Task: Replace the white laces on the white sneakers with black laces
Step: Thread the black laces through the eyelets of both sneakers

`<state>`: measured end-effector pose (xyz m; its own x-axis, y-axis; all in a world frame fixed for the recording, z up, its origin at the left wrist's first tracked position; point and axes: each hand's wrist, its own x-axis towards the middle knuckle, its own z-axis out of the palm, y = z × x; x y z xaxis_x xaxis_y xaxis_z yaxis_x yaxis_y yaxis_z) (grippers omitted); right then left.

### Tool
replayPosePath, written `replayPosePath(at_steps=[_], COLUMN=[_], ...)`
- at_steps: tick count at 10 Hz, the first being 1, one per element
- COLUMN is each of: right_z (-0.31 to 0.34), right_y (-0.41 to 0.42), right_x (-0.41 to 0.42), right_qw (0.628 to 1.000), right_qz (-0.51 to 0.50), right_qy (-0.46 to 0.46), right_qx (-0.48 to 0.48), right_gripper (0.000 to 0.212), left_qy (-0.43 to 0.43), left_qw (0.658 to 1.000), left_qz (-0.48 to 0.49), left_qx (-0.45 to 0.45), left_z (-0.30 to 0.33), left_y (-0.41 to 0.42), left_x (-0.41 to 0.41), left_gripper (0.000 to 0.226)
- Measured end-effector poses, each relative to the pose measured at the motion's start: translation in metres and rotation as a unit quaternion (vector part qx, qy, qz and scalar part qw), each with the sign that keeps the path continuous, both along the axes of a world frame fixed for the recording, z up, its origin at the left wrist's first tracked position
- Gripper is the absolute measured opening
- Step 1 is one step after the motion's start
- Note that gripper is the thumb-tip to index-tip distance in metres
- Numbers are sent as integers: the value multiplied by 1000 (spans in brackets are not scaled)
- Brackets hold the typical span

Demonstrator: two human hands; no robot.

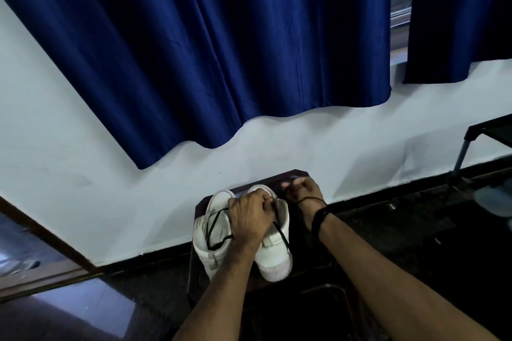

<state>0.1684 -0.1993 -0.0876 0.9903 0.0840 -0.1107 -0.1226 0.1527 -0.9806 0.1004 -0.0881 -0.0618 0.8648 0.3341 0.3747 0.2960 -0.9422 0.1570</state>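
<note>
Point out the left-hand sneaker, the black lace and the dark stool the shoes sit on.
left-hand sneaker [214, 253]: head view, on its white upper.
black lace [212, 220]: head view, strand crossing that sneaker.
dark stool [300, 173]: head view, far rim by the wall.

Dim interior, unevenly lit; daylight enters through the gap between the blue curtains [221, 44] at upper right, where the window [400, 0] is the brightest area; the pale wall [318, 141] is evenly, softly lit with a cool cast; the dark floor [415, 230] loses nearly all detail, apart from a bluish glossy reflection at lower left; the worktop [297, 174] merges into shadow; the right hand [302, 189] shows motion blur at the fingers [285, 185]; wide-angle distortion bends the straight skirting line and tilts the curtain hems toward the edges; overall definition is soft.
</note>
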Motion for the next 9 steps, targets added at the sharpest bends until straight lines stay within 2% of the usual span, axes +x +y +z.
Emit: replayPosePath(at_steps=[1,2,3,4,5,6,7,8,9], right_z=[15,31,40,60,80,98,108,103,90], right_y=[-12,-37,-58,-80,-100,-109,-111,-108,-99], right_x=[5,19,25,28,29,24,9,0,-3], right_qw=[988,929,706,673,941,980,927,967,696], right_qz=[-8,90,224,201,50,-19,95,146,175], right_qy=[13,-234,-338,-354,-237,-108,7,-175,-305], right_qx=[155,-273,-580,-617,-235,166,364,-114,-626], right_gripper=[22,8,27,20,25,29,30,25,23], left_qy=[-15,-57,-65,-74,-82,-73,-55,-8,8], left_qw=[1000,998,998,996,995,994,994,996,993], left_qz=[8,5,12,26,51,77,89,88,119], left_qx=[-3,7,22,29,25,8,14,22,7], left_z=[0,-1,-2,-1,3,6,10,7,1], left_y=[-1,-2,1,2,-1,-4,-6,-4,-3], left_x=[-1,-2,-2,-7,-10,-11,-13,-16,-19], left_gripper=[12,12,31,48,63,79,80,62,54])
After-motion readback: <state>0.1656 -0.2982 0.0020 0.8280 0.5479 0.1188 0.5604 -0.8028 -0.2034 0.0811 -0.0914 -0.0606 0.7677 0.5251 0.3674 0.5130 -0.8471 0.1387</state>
